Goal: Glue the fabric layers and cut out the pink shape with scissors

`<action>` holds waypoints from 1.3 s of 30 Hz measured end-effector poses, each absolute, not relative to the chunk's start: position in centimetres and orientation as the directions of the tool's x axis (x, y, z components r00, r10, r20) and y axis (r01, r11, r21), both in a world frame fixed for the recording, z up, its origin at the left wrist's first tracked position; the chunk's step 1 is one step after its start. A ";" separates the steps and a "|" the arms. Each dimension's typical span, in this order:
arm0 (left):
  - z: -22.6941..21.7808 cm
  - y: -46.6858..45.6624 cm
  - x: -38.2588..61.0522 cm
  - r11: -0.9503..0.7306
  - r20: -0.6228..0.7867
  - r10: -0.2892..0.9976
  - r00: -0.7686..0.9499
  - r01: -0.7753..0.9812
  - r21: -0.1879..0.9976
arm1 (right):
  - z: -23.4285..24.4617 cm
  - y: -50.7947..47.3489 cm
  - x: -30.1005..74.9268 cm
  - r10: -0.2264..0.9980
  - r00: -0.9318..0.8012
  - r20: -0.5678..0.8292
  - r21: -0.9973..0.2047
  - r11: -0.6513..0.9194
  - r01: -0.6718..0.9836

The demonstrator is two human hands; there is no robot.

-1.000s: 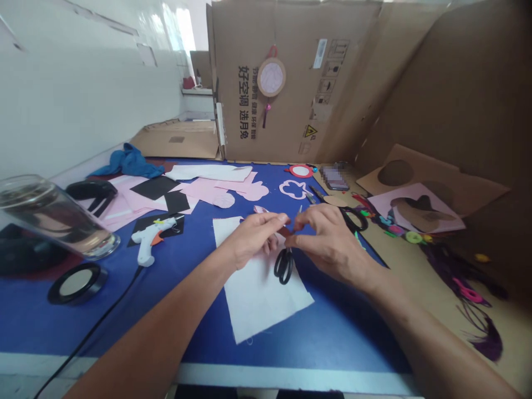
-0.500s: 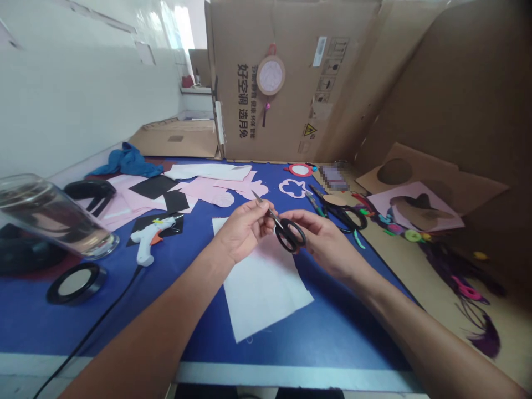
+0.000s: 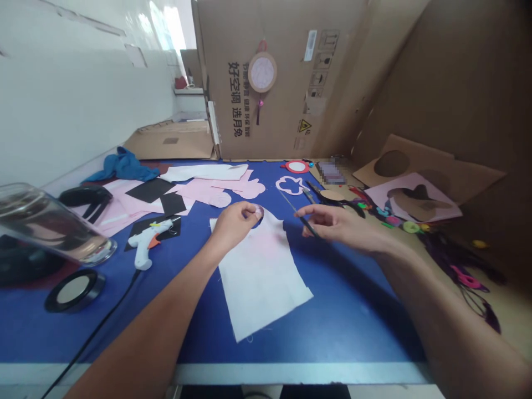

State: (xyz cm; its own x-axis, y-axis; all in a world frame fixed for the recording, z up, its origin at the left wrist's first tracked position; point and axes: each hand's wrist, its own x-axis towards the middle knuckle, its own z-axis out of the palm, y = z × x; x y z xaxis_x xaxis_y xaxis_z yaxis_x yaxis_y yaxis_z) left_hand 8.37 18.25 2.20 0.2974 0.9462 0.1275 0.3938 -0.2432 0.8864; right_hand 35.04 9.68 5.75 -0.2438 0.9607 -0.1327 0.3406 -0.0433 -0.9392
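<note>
**Small piece (image 3: 260,211) held, scissors (image 3: 308,226) clear**

The left hand (image 3: 238,223) pinches it, fingers closed, by the far edge of the white cloth (image 3: 266,288); the half-curled right hand (image 3: 332,224) grips the scissors. The cloth looks largely whole; beyond, a pink cutout (image 3: 251,189) seems finished.

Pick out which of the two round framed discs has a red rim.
The red-rimmed disc on the blue tabletop; the other disc, tan-rimmed, hangs against the upright cardboard.
</note>
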 end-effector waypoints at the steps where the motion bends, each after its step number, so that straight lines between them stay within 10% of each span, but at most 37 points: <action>1: 1.9 18.7 8.4 -0.265 0.131 0.946 0.297 0.473 0.840 | 5.8 9.9 36.0 0.961 -0.236 -0.145 -0.910 -0.036 0.413; 13: 2.0 21.5 13.1 -0.135 -0.020 0.968 0.250 0.588 0.797 | 3.6 11.1 38.0 0.930 -0.279 -0.238 -0.824 -0.041 0.564; 23: 1.6 22.0 12.0 -0.001 -0.041 0.921 0.388 0.109 0.994 | 5.7 10.3 39.8 0.908 -0.306 -0.285 -0.758 -0.018 0.652; 39: 3.5 21.0 11.4 0.214 -0.036 0.855 0.517 -0.288 0.934 | 4.4 10.8 39.7 0.855 -0.411 -0.317 -0.765 0.026 0.644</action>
